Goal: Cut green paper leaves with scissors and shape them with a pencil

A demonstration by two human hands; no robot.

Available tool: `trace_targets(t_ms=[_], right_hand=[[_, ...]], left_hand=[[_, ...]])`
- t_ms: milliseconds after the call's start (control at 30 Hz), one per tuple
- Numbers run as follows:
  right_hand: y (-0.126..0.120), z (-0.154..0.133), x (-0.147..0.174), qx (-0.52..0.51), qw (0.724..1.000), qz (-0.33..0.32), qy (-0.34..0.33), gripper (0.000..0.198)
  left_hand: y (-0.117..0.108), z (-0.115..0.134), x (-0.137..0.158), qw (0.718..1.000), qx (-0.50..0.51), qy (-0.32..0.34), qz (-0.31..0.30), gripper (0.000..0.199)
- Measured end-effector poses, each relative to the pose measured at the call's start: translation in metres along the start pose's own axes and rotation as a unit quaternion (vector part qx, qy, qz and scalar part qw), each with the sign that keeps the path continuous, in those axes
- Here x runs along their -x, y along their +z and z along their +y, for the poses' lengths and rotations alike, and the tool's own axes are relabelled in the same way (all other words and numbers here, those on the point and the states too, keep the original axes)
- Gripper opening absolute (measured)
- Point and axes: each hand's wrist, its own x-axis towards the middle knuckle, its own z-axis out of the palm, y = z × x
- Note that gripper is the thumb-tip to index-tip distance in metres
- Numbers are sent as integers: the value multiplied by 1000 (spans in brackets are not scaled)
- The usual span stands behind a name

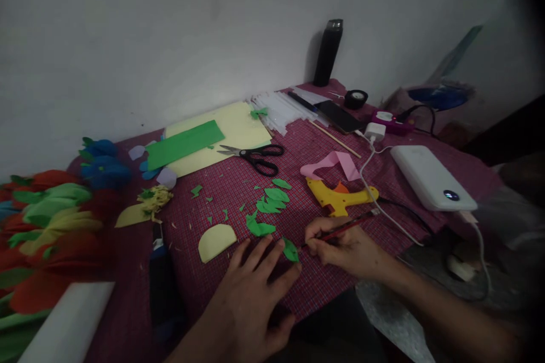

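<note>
My right hand (340,247) grips a dark red pencil (347,227), its tip beside a green paper leaf (290,249) on the checked cloth. My left hand (259,289) lies spread on the cloth, fingertips close to the leaf's left side. Just beyond those fingers is a curled green paper piece (259,227). Several cut green leaves (275,198) lie farther back, with small scraps around them. To the left of them rests a pale yellow half-round paper (216,242). Black-handled scissors (255,156) lie partly over yellow sheets.
A yellow glue gun (340,197) and pink paper strip (332,164) lie beyond my right hand. A white power bank (432,176) with cables sits right. Paper flowers (55,221) crowd the left. A black bottle (328,54) stands by the wall near a phone (338,116).
</note>
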Motion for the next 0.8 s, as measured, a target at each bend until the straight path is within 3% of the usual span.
trace_targets(t_ms=[467,567,700,800], right_hand=[[1,-3,-2,65,997,-27,-22,9],[-1,-3,0,23,1000,-12,-15,8],[-6,8,9,-153,982,106,-15,10],[-7,14,12,-236,947,202,-78,12]], left_hand=[[-3,1,-2,1000,13,-10,-24,69],[-2,0,-2,1000,8,-6,-23,70],[-3,1,0,1000,-7,12,3,67],[-9,3,4,996,-11,39,81,57]])
